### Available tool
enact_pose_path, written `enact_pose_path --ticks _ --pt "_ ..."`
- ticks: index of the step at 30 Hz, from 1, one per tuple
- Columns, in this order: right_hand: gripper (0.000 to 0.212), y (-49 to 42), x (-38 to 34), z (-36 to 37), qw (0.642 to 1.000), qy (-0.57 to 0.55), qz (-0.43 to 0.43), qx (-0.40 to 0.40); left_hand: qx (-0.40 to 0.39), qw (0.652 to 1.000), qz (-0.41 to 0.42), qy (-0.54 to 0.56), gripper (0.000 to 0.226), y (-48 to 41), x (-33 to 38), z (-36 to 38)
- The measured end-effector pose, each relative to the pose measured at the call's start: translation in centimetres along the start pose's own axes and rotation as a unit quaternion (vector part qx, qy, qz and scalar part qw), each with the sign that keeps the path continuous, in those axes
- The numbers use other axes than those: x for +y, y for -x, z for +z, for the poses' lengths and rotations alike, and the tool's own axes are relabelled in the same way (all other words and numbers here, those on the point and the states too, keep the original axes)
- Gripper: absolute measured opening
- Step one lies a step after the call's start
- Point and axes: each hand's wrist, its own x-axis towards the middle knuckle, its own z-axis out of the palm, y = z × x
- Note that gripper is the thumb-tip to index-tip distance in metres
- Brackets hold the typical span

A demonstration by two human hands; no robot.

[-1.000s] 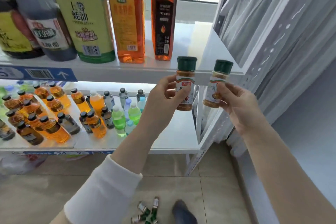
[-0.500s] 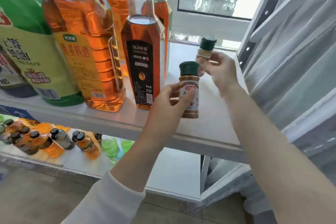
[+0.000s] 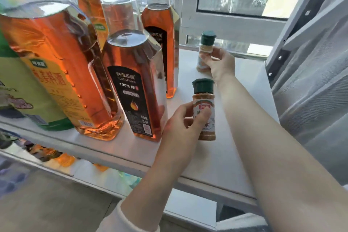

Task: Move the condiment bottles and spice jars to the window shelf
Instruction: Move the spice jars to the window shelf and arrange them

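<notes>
The right hand [image 3: 220, 64] grasps the rear spice jar [image 3: 206, 51] upright at the back of the window shelf [image 3: 235, 137], and the left hand [image 3: 184, 120] grasps the front spice jar [image 3: 204, 111] beside the oil bottle [image 3: 135, 84], probably to seat both flat.
</notes>
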Motion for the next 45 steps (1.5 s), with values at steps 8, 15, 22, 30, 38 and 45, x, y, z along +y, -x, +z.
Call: enact_pose_path --ticks 8,15,22,30,38,45 --pt "0.07 1.0 -1.0 -0.6 0.999 -0.049 0.015 -0.006 0.003 1.0 -0.006 -0.009 0.052 -0.6 0.2 0.1" --pt "0.058 10.8 -5.6 -4.8 0.999 -0.033 0.002 -0.041 -0.016 0.999 0.03 -0.03 0.036 -1.2 1.4 0.5" --pt "0.047 16.5 -5.2 -6.2 0.996 0.036 0.009 -0.086 -0.013 0.995 0.076 -0.069 0.035 -0.2 1.4 1.0" --pt "0.025 14.5 -5.2 -5.7 0.996 0.056 -0.054 -0.045 0.001 0.984 0.097 -0.153 0.061 0.8 1.1 0.5" --pt "0.038 8.1 -4.1 -2.5 0.989 0.121 -0.083 0.004 0.02 0.97 0.108 -0.219 0.062 1.6 0.2 -0.1" --pt "0.041 6.2 -3.0 -1.4 0.987 0.133 -0.089 0.01 0.023 0.973 0.107 -0.205 0.062 1.4 0.6 0.2"
